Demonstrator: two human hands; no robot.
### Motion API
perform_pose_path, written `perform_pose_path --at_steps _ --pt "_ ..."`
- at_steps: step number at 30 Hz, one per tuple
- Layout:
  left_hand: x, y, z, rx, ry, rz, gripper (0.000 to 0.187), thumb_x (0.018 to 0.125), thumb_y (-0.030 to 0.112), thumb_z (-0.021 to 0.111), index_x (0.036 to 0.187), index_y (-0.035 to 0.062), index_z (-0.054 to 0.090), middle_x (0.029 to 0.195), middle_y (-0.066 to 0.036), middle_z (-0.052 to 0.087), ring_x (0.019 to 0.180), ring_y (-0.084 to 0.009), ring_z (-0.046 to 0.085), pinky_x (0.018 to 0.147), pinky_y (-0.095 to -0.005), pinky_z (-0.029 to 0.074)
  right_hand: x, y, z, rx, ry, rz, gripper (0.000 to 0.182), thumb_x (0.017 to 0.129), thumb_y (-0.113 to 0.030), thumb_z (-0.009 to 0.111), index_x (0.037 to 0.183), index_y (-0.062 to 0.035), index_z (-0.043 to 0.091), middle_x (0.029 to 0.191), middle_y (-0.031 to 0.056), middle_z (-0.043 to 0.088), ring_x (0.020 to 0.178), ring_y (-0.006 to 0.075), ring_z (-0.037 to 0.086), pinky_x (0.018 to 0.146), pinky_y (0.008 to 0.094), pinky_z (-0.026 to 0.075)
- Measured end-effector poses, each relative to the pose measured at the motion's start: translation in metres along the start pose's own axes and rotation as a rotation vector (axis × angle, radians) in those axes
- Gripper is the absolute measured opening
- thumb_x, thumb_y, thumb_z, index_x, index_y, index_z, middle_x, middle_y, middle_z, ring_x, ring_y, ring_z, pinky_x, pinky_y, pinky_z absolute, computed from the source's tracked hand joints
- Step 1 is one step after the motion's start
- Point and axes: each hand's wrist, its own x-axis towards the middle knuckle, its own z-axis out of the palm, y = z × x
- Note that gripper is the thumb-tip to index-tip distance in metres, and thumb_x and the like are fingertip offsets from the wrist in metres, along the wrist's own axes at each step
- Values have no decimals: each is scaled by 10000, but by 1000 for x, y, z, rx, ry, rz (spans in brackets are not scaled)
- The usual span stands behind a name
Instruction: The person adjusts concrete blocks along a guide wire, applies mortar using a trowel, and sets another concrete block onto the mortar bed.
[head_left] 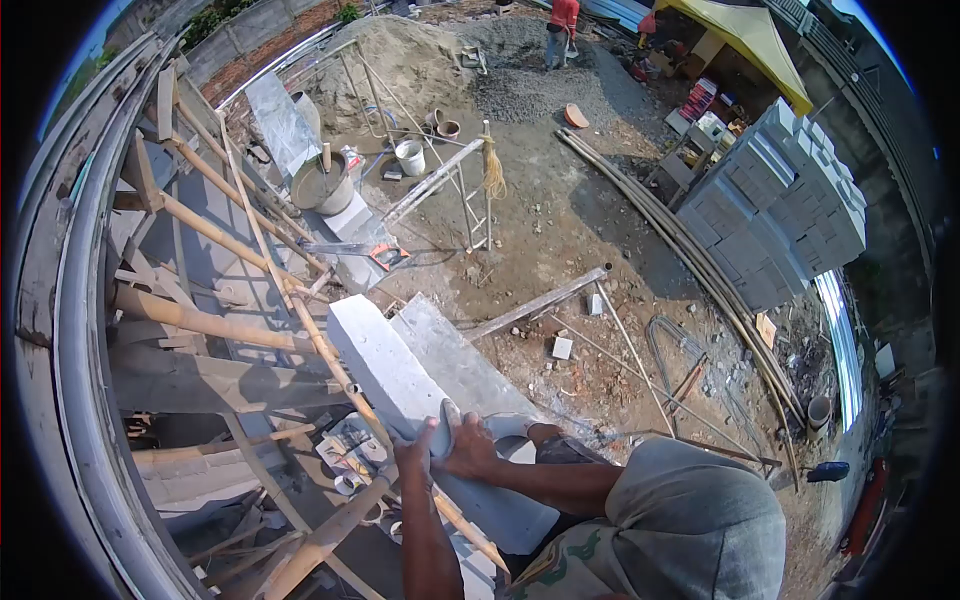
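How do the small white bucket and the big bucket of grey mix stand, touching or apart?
Apart: the head view shows a plain gap between the white bucket and the big bucket.

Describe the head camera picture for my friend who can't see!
The left hand and right hand touch a long pale block beside bamboo poles. The building site beyond has stacked grey blocks, a person in red and a yellow canopy.
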Motion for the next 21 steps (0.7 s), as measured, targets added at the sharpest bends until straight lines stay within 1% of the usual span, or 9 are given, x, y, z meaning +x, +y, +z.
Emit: perform_pose_path --at_steps 3,4,7,9,10,13,15,18,21 --pt "-8 -24 -27 -94 11 267 1019 625 176 831 1378 -93 199 1263 -233 467 1081 -274 513 914 -347 442 -19 -1 -12 4 -126 -198 1169 632 -553 709 1452 -50 45 1209 343 426 1150 414 450 976 501 371" --pt "-27 -17 -34 -87 29 239 1001 634 159 819 1383 -79 199 1261 -233 465 1078 -270 516 900 -347 451 -25 5 -18 28 -204 -320 1138 677 -538 692 1450 -41 21 1203 358 441 1149 390 464 977 484 379" --pt "-102 30 -40 -247 -32 275 1008 647 178 805 1392 -76 175 1256 -238 466 1093 -264 513 852 -350 477 -33 22 -51 576 -541 -133 955 740 -473 674 1398 -26 146 1207 272 482 1136 331 490 959 440 406" --pt "-135 49 -46 -10 82 618 987 651 260 808 1380 -62 226 1221 -236 493 1139 -284 496 918 -355 438 -35 6 -69 948 -680 -122 822 761 -443 667 1348 -16 280 1206 205 506 1120 305 509 944 422 420" --pt "-181 84 -49 20 68 485 1085 613 340 815 1393 -83 188 1352 -274 358 1285 -319 331 1043 -357 293 -40 -5 -74 1067 -729 -156 760 771 -428 663 1322 -11 347 1205 172 518 1111 291 518 937 413 427" --pt "-220 92 -57 107 65 774 1090 634 345 784 1405 -86 147 1430 -282 232 1348 -333 225 1097 -374 183 -61 -27 -94 1153 -799 -473 593 816 -420 608 1225 -11 474 1083 132 593 951 265 597 824 390 488" --pt "-276 121 -69 62 -13 831 1089 653 380 768 1414 -70 132 1441 -282 207 1358 -343 209 1104 -384 169 -81 -32 -110 1133 -740 -521 587 788 -387 620 1210 0 489 1083 134 596 952 274 602 842 389 481" --pt "-341 149 -85 244 91 947 1082 671 401 758 1425 -44 120 1440 -286 209 1356 -355 213 1103 -379 182 -157 -92 -136 1252 -567 -704 679 674 -308 634 1225 48 460 1121 161 573 997 292 585 865 393 475" --pt "-392 170 -101 222 241 1103 1016 703 407 747 1426 -13 170 1427 -274 251 1341 -354 254 1097 -389 201 -193 -143 -163 1191 -741 -786 724 630 -284 641 1246 41 444 1128 160 566 1007 294 579 865 393 476"
